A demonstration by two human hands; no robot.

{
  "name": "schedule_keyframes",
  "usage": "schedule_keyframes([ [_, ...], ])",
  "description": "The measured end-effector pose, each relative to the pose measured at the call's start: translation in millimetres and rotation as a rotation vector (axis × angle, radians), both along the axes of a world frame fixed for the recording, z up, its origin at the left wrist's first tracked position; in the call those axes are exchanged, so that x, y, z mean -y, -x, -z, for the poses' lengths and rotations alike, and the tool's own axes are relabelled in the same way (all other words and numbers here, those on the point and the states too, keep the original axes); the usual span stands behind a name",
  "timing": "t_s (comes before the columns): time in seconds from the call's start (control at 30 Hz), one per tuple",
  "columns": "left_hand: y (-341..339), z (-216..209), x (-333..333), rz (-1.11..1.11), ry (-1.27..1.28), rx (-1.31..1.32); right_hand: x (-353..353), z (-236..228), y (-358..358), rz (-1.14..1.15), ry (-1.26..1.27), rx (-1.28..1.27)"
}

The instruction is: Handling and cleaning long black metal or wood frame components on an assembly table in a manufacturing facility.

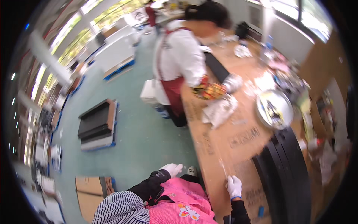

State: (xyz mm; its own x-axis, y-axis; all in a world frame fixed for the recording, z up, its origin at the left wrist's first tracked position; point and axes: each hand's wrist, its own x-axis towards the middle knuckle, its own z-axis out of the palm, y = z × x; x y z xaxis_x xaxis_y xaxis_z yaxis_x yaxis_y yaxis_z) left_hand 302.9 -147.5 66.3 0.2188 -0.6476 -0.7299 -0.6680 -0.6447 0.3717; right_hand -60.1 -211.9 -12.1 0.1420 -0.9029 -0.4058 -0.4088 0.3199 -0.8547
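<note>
My right hand (234, 187), in a white glove with a blue cuff, is closed over the cardboard-covered table (212, 164). A thin pale stick (223, 166) points away from its fingers; its tip is too blurred to make out. My left hand (172, 170), also white-gloved, hangs beside the table in front of my pink apron (182, 194). Its fingers are loosely stretched, and nothing shows in them. To the right of my right hand, long black strips (285, 168) lie side by side on the table.
Across the table's left edge a co-worker (179, 56) in patterned sleeves bends over a black panel (216, 67) and a white cloth (220, 111). A round tin (275, 109) stands beyond the strips. Dark parts (97, 121) lie on a floor pallet; flattened cardboard (88, 196) is nearer.
</note>
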Motion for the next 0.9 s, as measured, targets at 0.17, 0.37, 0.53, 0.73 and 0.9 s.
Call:
schedule_keyframes([
  [0.17, -159, 89, -139, -0.354, -0.134, 0.163, 7, -2, -120, -0.343, 0.407, 0.023],
  [0.37, -296, 143, -249, -0.980, -0.218, 0.075, -4, -69, -366, -0.707, -0.108, 0.110],
  [0.53, -379, 158, -294, -0.899, -0.112, 0.124, -12, -35, -539, -1.064, 0.400, -0.015],
  [0.73, -429, 142, -317, -0.898, 0.093, 0.066, 21, 45, -661, -1.402, 0.571, -0.446],
  [0.9, -434, 178, -347, -1.050, -0.040, 0.015, 97, 122, -720, -1.702, 0.123, -0.910],
])
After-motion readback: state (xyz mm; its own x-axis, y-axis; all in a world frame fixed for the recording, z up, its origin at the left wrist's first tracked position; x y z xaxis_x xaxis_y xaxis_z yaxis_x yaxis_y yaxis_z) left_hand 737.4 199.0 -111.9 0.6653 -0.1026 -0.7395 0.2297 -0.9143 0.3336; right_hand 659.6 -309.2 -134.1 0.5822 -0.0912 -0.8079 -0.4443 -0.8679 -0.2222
